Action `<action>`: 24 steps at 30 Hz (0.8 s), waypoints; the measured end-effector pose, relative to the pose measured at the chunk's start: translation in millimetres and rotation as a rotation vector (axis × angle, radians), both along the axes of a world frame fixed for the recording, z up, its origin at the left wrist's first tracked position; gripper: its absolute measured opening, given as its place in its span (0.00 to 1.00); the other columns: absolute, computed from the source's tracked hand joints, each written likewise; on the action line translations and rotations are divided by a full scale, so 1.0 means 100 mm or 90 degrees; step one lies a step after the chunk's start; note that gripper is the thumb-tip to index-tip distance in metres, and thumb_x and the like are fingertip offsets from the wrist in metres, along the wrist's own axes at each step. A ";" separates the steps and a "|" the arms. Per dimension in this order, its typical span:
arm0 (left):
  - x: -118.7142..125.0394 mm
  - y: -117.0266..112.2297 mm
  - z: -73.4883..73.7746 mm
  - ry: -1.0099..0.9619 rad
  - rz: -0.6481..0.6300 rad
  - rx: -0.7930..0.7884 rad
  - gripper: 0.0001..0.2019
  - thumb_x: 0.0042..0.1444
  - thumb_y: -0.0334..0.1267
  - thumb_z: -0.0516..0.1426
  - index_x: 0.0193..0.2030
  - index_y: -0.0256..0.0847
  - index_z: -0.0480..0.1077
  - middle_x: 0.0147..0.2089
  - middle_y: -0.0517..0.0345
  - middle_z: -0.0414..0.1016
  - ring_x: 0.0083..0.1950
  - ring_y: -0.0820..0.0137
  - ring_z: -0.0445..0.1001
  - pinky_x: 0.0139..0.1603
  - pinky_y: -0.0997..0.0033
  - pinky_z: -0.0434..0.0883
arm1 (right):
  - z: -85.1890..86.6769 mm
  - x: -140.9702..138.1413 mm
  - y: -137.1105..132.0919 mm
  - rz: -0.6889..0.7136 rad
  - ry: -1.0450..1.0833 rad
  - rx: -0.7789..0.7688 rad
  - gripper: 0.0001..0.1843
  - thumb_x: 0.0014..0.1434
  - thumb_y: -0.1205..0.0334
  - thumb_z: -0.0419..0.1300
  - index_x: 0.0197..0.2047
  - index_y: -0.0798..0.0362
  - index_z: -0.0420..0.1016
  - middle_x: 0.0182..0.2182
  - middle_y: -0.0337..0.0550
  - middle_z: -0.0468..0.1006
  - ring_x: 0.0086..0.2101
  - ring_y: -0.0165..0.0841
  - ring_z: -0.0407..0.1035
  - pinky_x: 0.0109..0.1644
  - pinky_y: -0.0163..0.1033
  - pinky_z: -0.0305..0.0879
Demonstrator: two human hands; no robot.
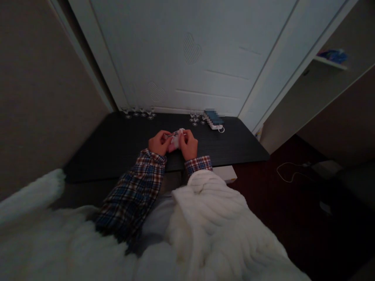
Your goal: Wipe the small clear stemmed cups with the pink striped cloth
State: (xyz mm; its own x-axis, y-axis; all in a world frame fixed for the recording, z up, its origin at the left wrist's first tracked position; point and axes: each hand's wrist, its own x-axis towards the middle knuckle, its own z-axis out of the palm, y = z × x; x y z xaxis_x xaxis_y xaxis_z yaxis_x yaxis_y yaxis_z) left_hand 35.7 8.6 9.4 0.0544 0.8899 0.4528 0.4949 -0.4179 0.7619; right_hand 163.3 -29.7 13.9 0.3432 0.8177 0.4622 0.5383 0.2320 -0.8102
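Observation:
My left hand [159, 143] is closed, its thumb and fingers pinching a small clear glass [169, 136] that is partly covered by the fingers. A soft pink-and-white cloth [175, 141] is bunched against the glass, between both hands. My right hand [189, 144] is closed on the cloth, its thumb and fingertips pressed together near its upper end. Both hands are just above the front half of the dark table [117, 148]. Whether the cloth is paper or fabric I cannot tell.
Several small stemmed glasses [142, 112] stand at the table's back left, and several more glasses [195, 118] at the back right. Beside these lies a dark blue-and-white device [215, 120] with a white loop. A white box [225, 174] sits below the front edge. White panelled doors [175, 58] rise behind.

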 end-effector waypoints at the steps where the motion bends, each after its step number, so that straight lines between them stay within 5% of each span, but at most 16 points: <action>1: 0.00 0.00 0.00 -0.002 -0.001 -0.001 0.13 0.50 0.45 0.56 0.40 0.42 0.73 0.28 0.60 0.73 0.27 0.73 0.70 0.27 0.77 0.65 | 0.00 0.00 0.00 0.000 0.000 0.001 0.14 0.61 0.51 0.47 0.39 0.50 0.68 0.23 0.34 0.69 0.24 0.25 0.62 0.31 0.30 0.56; 24: -0.01 -0.10 0.06 -0.017 -0.013 -0.017 0.11 0.53 0.41 0.54 0.42 0.42 0.70 0.26 0.62 0.73 0.25 0.73 0.69 0.26 0.76 0.63 | 0.02 -0.01 -0.04 0.013 -0.035 -0.002 0.16 0.62 0.49 0.46 0.39 0.50 0.68 0.22 0.34 0.69 0.24 0.25 0.62 0.31 0.30 0.56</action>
